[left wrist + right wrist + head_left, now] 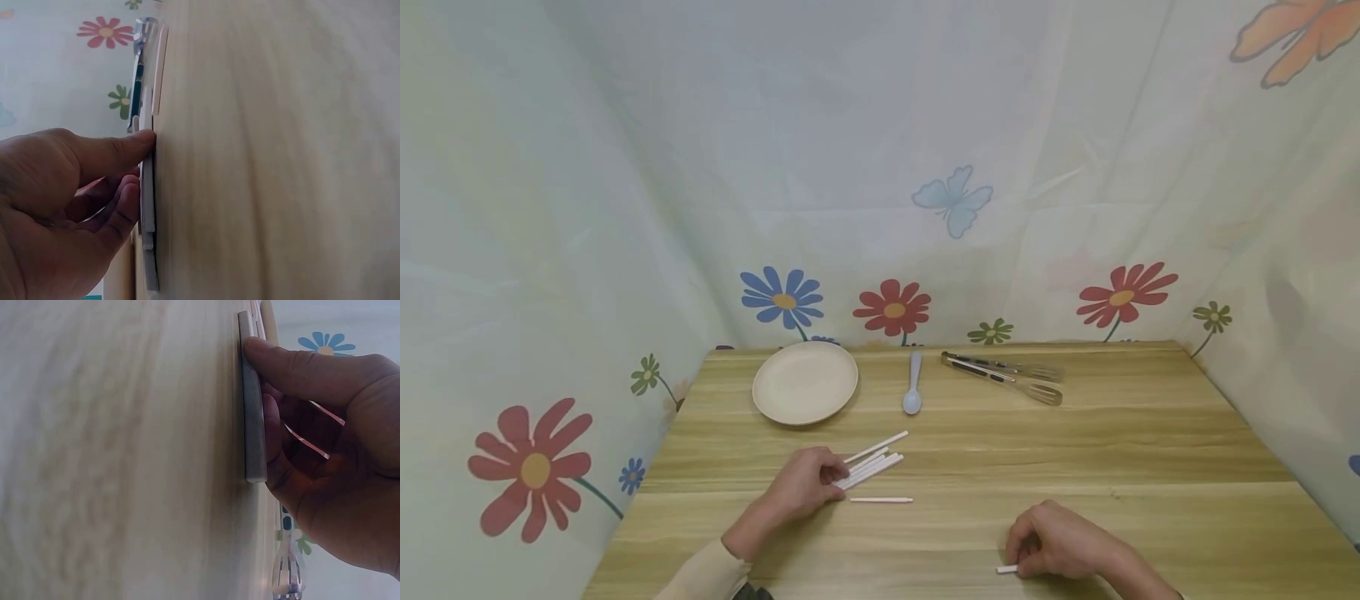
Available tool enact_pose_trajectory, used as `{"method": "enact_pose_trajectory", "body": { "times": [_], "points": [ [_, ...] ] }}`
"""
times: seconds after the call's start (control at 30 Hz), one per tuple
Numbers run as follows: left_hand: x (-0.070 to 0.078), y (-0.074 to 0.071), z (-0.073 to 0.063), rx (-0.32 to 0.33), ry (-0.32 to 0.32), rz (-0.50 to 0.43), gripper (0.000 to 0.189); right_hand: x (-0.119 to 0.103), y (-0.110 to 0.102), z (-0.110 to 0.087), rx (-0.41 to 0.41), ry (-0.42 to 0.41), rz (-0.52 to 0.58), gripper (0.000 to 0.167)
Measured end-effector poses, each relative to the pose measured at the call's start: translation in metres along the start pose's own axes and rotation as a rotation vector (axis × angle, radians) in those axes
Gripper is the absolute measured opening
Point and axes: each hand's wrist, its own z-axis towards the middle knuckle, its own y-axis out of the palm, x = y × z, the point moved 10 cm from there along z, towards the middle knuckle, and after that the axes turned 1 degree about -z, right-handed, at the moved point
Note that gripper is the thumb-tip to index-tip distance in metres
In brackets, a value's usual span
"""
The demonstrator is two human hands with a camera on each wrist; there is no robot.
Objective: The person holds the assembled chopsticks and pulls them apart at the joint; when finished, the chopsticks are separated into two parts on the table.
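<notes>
Several thin white sticks (876,468) lie fanned out on the table, left of the middle. My left hand (805,483) pinches their near-left ends between thumb and fingers; the left wrist view shows the thumb on the stacked sticks (148,194). Just in front of this bundle, a single pale stick (883,500) lies apart, narrower at its right end. Toward the front right, my right hand (1063,542) pinches another white stick (253,425) low at the tabletop. Only that stick's left end shows in the head view; the hand covers the rest.
A cream plate (805,383) stands at the back left of the wooden table (1150,450). Right of it lie a pale blue spoon (913,385) and metal tongs (1000,371) with dark grips. A flower-printed curtain (850,167) hangs behind and along both sides.
</notes>
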Motion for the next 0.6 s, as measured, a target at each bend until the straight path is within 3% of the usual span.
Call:
{"method": "enact_pose_trajectory", "body": {
  "times": [0.6],
  "points": [
    [0.0059,-0.0018,0.0001,-0.006,0.043,0.04,0.018,-0.0016,-0.0015,0.0,-0.001,-0.012,0.007,0.012]
  ]
}}
